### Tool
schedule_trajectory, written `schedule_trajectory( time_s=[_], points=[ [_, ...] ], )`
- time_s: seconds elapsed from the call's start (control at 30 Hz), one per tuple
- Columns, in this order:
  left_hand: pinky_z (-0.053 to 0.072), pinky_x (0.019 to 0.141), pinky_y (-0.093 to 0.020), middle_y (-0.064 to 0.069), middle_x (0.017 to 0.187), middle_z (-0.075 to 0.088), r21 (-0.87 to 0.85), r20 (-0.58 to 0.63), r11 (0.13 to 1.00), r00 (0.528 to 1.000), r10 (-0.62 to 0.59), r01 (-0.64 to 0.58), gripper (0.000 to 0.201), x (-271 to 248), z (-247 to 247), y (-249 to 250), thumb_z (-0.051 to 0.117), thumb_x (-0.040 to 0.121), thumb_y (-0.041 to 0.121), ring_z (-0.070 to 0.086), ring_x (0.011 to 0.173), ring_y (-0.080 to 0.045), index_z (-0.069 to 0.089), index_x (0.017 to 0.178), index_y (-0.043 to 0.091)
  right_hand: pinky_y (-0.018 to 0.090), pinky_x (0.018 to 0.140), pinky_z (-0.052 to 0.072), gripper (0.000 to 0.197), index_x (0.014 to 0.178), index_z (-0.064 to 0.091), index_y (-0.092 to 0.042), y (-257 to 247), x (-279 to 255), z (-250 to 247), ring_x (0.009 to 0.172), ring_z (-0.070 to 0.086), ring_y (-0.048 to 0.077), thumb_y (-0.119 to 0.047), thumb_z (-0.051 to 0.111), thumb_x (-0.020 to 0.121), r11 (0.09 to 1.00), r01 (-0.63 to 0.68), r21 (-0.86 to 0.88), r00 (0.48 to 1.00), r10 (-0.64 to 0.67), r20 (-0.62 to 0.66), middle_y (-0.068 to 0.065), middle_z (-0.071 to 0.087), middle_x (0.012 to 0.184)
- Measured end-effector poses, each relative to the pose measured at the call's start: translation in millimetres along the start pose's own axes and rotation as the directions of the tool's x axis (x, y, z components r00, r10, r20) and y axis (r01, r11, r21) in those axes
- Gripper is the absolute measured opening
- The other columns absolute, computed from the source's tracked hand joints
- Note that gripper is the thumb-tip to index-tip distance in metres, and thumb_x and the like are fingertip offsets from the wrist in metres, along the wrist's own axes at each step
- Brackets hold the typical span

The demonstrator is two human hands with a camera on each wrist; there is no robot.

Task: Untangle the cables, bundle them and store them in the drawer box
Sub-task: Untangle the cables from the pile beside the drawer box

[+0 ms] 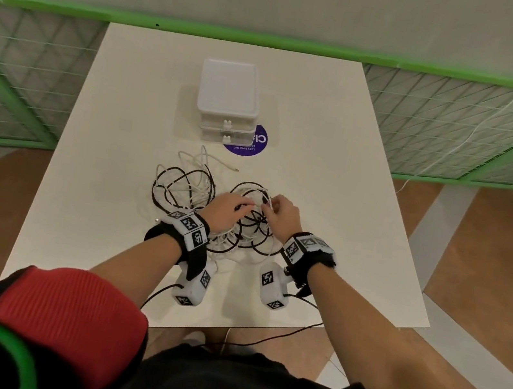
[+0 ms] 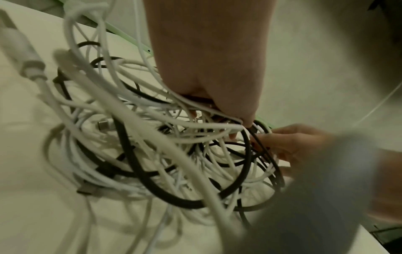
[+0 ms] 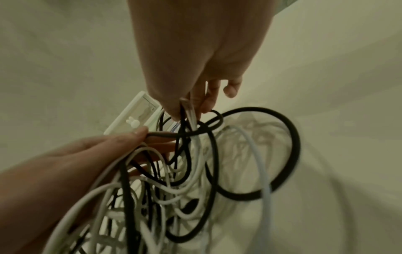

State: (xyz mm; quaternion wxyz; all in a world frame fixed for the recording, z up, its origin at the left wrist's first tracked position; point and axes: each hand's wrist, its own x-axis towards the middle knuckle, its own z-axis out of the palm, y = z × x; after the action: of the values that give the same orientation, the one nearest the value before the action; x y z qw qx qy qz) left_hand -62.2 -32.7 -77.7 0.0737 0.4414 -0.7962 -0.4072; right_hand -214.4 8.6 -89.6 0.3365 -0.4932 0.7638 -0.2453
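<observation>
A tangle of black and white cables (image 1: 187,193) lies on the white table (image 1: 334,190), in front of a closed white two-drawer box (image 1: 228,98). Both hands are in the right part of the tangle. My left hand (image 1: 227,209) grips a black cable (image 3: 161,134) and several white strands (image 2: 195,106) between thumb and fingers. My right hand (image 1: 280,213) pinches a white cable end (image 3: 191,111) between thumb and forefinger, with black loops (image 3: 282,154) hanging under it. A loose white plug end (image 1: 231,167) points toward the box.
A round purple sticker (image 1: 253,146) sits just right of the drawer box. Green mesh fencing (image 1: 463,127) flanks the table on both sides and behind. Thin black wrist-camera leads (image 1: 275,336) trail over the table's near edge.
</observation>
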Motion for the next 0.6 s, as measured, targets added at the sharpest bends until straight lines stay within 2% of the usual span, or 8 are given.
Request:
schedule_trajectory(
  time_s=[0.07, 0.13, 0.17, 0.23, 0.3, 0.4, 0.5, 0.6],
  points=[
    [0.038, 0.094, -0.026, -0.012, 0.123, 0.062, -0.04, -0.037, 0.999, 0.999, -0.023, 0.021, 0.033, 1, -2, 0, 0.045, 0.098, 0.019, 0.056, 0.113, -0.025, 0.057, 0.126, 0.007, 0.027, 0.073, 0.04, 0.028, 0.103, 0.062, 0.001, -2, -2, -1, 0.09, 0.061, 0.029, -0.023, 0.06, 0.088, 0.998, 0.007, 0.067, 0.999, -0.004, -0.042, 0.017, 0.068, 0.096],
    [0.039, 0.096, -0.029, -0.012, 0.117, 0.064, -0.05, -0.113, 0.999, 0.993, -0.015, 0.009, 0.031, 2, -6, 1, 0.049, 0.095, 0.016, 0.055, 0.113, -0.025, 0.058, 0.124, 0.009, 0.027, 0.073, 0.038, 0.028, 0.104, 0.064, -0.002, -4, -1, -2, 0.091, 0.062, 0.028, -0.025, 0.06, 0.088, 0.998, 0.036, 0.056, 0.997, -0.032, -0.072, 0.016, 0.069, 0.097],
    [0.04, 0.096, -0.03, -0.011, 0.113, 0.064, -0.029, -0.173, 1.0, 0.985, 0.002, -0.007, 0.029, 3, -9, 3, 0.052, 0.093, 0.014, 0.054, 0.111, -0.024, 0.06, 0.121, 0.009, 0.028, 0.073, 0.038, 0.027, 0.104, 0.065, -0.003, -6, 0, -2, 0.088, 0.061, 0.027, -0.025, 0.06, 0.089, 0.997, 0.064, 0.042, 0.995, -0.06, -0.085, 0.015, 0.069, 0.097],
    [0.037, 0.09, -0.026, -0.01, 0.106, 0.062, -0.002, -0.312, 1.0, 0.95, 0.028, -0.03, 0.022, 8, -15, 11, 0.054, 0.09, 0.013, 0.051, 0.106, -0.022, 0.064, 0.11, 0.008, 0.027, 0.068, 0.036, 0.025, 0.102, 0.065, -0.004, -13, 0, -1, 0.075, 0.054, 0.021, -0.025, 0.059, 0.089, 0.991, 0.127, 0.047, 0.985, -0.12, -0.127, 0.012, 0.067, 0.091],
    [0.035, 0.082, -0.021, -0.011, 0.102, 0.06, -0.081, -0.405, 0.996, 0.914, 0.0, -0.035, 0.018, 14, -22, 25, 0.055, 0.091, 0.017, 0.051, 0.096, -0.02, 0.065, 0.1, 0.004, 0.025, 0.066, 0.033, 0.021, 0.099, 0.063, -0.004, -21, 1, 1, 0.062, 0.047, 0.016, -0.023, 0.059, 0.089, 0.977, 0.169, 0.128, 0.97, -0.142, -0.197, 0.005, 0.061, 0.082],
    [0.043, 0.075, -0.024, -0.01, 0.105, 0.058, -0.284, -0.42, 0.959, 0.902, -0.103, -0.023, 0.019, 22, -25, 40, 0.061, 0.088, 0.015, 0.055, 0.086, -0.017, 0.058, 0.102, 0.002, 0.024, 0.065, 0.034, 0.017, 0.095, 0.062, -0.005, -30, 4, 2, 0.06, 0.045, 0.012, -0.02, 0.06, 0.088, 0.957, 0.194, 0.217, 0.961, -0.141, -0.238, -0.001, 0.056, 0.076],
    [0.051, 0.082, -0.027, -0.013, 0.102, 0.066, -0.477, -0.409, 0.879, 0.883, -0.23, 0.008, 0.02, 23, -22, 42, 0.065, 0.084, 0.008, 0.061, 0.085, -0.016, 0.06, 0.102, 0.001, 0.026, 0.065, 0.036, 0.019, 0.098, 0.062, -0.005, -32, 4, 3, 0.066, 0.049, 0.018, -0.022, 0.059, 0.089, 0.955, 0.204, 0.213, 0.963, -0.156, -0.222, 0.004, 0.059, 0.075],
    [0.054, 0.084, -0.031, -0.017, 0.096, 0.069, -0.516, -0.427, 0.857, 0.865, -0.263, 0.006, 0.022, 21, -22, 39, 0.066, 0.082, 0.003, 0.064, 0.082, -0.018, 0.058, 0.102, 0.003, 0.024, 0.06, 0.03, 0.021, 0.098, 0.062, -0.004, -31, -1, 5, 0.059, 0.045, 0.016, -0.022, 0.055, 0.091, 0.954, 0.231, 0.19, 0.958, -0.189, -0.214, 0.002, 0.055, 0.069]
  ],
)
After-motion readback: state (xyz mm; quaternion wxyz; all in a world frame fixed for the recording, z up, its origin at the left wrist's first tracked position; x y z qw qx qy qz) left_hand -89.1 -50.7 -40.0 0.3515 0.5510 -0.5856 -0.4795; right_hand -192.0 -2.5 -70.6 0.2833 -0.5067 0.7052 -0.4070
